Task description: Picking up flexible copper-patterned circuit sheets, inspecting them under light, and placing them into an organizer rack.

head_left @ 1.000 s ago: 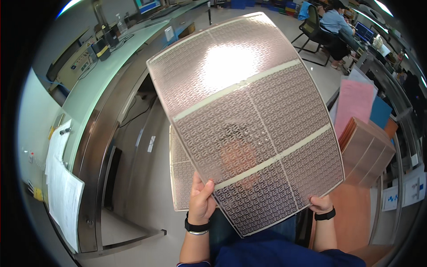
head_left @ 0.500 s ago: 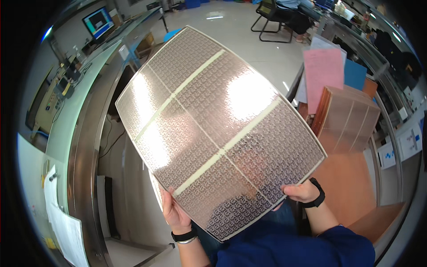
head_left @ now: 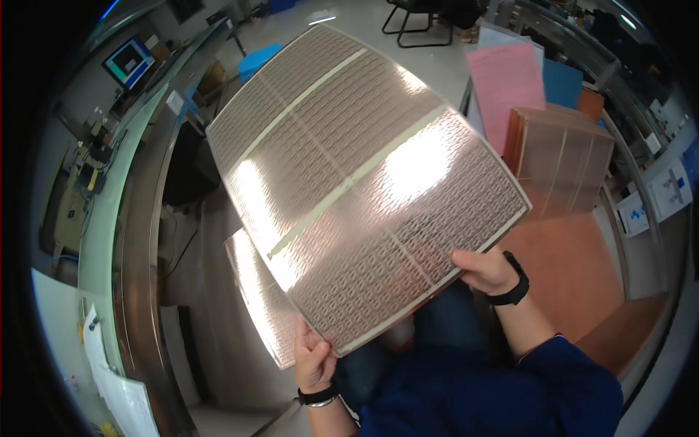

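A large, thin copper-coloured circuit board panel [head_left: 342, 146] with a fine repeating pattern and pale dividing strips is tilted up in front of me. My left hand [head_left: 314, 357] is closed on its near left corner, with the thumb over the edge. My right hand [head_left: 489, 269] pinches the near right edge, thumb on top and fingers hidden underneath. Below the raised panel, at its left, part of a second similar panel [head_left: 255, 306] shows; its near corner lies beside my left hand. What supports that second panel is hidden.
At right, a stack of copper panels [head_left: 564, 156] stands on an orange-brown board [head_left: 561, 262], beside pink sheets [head_left: 506, 87] and a blue sheet [head_left: 562, 84]. A long metal-edged bench [head_left: 138, 255] runs along the left. A blue stool [head_left: 258, 62] and a chair [head_left: 422, 22] stand farther off.
My left hand has slid to the panel's near left corner. The upper panel has turned and its bright reflections have shifted. Much more of the second panel now shows at left.
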A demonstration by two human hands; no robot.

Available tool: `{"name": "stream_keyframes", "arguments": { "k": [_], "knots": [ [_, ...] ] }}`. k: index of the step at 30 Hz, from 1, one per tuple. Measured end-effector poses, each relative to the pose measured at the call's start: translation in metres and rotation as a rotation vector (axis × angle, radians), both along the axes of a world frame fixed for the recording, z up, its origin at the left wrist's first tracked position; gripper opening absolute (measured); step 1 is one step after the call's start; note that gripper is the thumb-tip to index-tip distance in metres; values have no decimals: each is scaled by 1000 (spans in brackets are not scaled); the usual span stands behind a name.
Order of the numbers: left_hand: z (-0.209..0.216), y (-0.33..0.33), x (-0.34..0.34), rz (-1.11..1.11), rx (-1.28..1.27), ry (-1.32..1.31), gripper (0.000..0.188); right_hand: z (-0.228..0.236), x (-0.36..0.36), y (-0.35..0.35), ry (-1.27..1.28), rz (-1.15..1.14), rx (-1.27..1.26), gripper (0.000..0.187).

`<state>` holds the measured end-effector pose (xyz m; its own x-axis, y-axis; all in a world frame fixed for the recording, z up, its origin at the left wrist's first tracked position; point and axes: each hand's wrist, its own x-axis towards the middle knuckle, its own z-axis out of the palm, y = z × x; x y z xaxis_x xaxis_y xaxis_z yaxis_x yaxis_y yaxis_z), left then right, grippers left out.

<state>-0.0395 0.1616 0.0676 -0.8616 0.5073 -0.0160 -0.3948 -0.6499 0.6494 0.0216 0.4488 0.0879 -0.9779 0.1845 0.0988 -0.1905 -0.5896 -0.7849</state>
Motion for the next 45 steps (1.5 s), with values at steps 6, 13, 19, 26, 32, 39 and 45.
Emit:
{"name": "stream_keyframes", "arguments": {
  "k": [6,13,19,26,32,39,45],
  "knots": [
    [15,7,-3,-142,-121,50,85,-12,3,17,-6,-61,-117,48],
    [23,10,-6,-156,-147,128,87,-21,7,22,4,-9,-218,49],
    [24,11,-8,-179,-128,130,87,-24,6,22,60,8,-236,46],
    [12,-2,-19,-153,-161,184,86,19,19,33,247,-105,-266,36],
    [2,-17,-23,144,-282,103,60,56,45,44,311,-696,323,27],
    [-1,-19,-30,198,-270,119,52,80,76,54,433,-858,342,20],
    [-2,-17,-30,200,-248,88,45,87,93,83,493,-1379,354,25]
  ]
}}
